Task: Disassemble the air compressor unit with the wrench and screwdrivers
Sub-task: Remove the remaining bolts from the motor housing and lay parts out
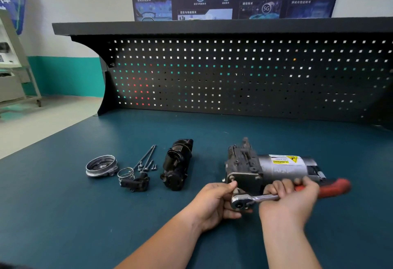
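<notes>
Head view: compressor unit (pixel 274 168) lies on its side on the bench (pixel 63 205), at 5 o'clock from frame centre. Ratchet wrench (pixel 265 198) is set at the unit's 6 o'clock corner. Its head is cupped by the curled left hand (pixel 212 202), and its shank is wrapped by the right hand (pixel 291 200).

Risks: the socket could be cammed off and the bolt head rounded if the wrench is tilted. The round motor body could be rolled, since it is not clamped. The small screws could be knocked away by a forearm.

Counted at 9 o'clock of the unit: one metal cap (pixel 101 165), one spring clip (pixel 126 173), one black fitting (pixel 136 183), one black housing (pixel 177 165), two long bolts (pixel 146 156), and possibly three short screws (pixel 153 166), too small to be sure. One wrench is seen, no screwdrivers
</notes>
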`<state>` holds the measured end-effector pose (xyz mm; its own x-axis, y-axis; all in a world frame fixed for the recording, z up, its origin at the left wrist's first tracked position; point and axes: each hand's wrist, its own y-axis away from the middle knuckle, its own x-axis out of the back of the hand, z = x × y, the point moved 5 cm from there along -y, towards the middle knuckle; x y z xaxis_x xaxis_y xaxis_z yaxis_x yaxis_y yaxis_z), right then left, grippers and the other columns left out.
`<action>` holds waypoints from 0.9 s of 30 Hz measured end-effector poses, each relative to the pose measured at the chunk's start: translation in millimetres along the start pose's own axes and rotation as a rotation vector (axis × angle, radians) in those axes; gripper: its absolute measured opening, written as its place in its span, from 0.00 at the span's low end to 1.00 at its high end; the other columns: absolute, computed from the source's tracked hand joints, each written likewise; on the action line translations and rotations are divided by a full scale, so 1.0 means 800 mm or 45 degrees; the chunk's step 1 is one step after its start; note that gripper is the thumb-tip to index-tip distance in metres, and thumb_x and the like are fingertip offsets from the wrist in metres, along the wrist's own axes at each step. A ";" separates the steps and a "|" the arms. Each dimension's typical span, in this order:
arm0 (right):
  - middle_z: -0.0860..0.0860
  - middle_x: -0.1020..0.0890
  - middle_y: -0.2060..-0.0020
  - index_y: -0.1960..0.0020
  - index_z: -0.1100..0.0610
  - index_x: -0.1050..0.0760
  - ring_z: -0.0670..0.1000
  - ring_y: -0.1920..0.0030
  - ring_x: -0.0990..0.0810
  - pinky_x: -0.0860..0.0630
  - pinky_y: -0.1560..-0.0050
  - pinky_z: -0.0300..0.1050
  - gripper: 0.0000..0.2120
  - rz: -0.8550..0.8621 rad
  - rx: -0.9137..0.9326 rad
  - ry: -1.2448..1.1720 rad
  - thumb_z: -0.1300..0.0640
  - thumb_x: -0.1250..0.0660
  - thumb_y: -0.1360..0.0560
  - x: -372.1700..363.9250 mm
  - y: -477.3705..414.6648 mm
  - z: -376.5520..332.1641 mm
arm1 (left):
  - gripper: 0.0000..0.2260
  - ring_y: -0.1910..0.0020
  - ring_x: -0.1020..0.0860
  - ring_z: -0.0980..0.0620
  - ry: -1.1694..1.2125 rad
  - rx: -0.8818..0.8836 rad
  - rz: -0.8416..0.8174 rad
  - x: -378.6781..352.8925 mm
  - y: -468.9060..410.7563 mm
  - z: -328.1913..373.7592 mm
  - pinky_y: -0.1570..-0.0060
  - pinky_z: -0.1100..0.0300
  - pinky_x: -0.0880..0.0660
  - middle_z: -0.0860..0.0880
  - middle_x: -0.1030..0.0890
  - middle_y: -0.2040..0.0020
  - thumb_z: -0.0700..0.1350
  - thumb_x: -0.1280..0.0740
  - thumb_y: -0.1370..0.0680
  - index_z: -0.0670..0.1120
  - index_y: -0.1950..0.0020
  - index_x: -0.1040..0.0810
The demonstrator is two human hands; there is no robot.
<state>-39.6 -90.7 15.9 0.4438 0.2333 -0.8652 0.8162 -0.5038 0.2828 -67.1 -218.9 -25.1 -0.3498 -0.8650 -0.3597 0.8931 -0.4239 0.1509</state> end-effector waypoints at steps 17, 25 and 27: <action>0.41 0.31 0.77 0.65 0.45 0.28 0.40 0.74 0.34 0.38 0.71 0.31 0.05 -1.335 0.822 1.329 0.52 0.34 0.32 -0.097 0.075 0.063 | 0.13 0.68 0.21 0.54 0.030 -0.029 -0.002 0.002 0.003 0.000 0.67 0.60 0.23 0.48 0.20 0.67 0.39 0.36 0.27 0.46 0.68 0.17; 0.43 0.41 0.81 0.68 0.51 0.41 0.44 0.80 0.43 0.45 0.75 0.37 0.13 -0.119 0.095 0.142 0.58 0.42 0.27 -0.020 0.008 0.002 | 0.09 0.71 0.18 0.51 -0.003 0.026 0.032 0.000 0.003 0.000 0.75 0.62 0.23 0.46 0.17 0.67 0.48 0.34 0.30 0.43 0.62 0.21; 0.45 0.42 0.80 0.68 0.51 0.42 0.45 0.80 0.44 0.46 0.74 0.38 0.13 0.010 -0.130 0.057 0.55 0.44 0.26 0.000 -0.003 0.003 | 0.10 0.69 0.17 0.50 -0.029 0.025 0.010 -0.001 0.002 -0.001 0.75 0.64 0.24 0.45 0.17 0.67 0.49 0.35 0.29 0.42 0.60 0.22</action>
<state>-42.7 -91.4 13.8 0.4645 0.2674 -0.8442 0.8451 -0.4187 0.3324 -65.6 -218.7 -25.6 -0.3496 -0.8741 -0.3374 0.8901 -0.4222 0.1716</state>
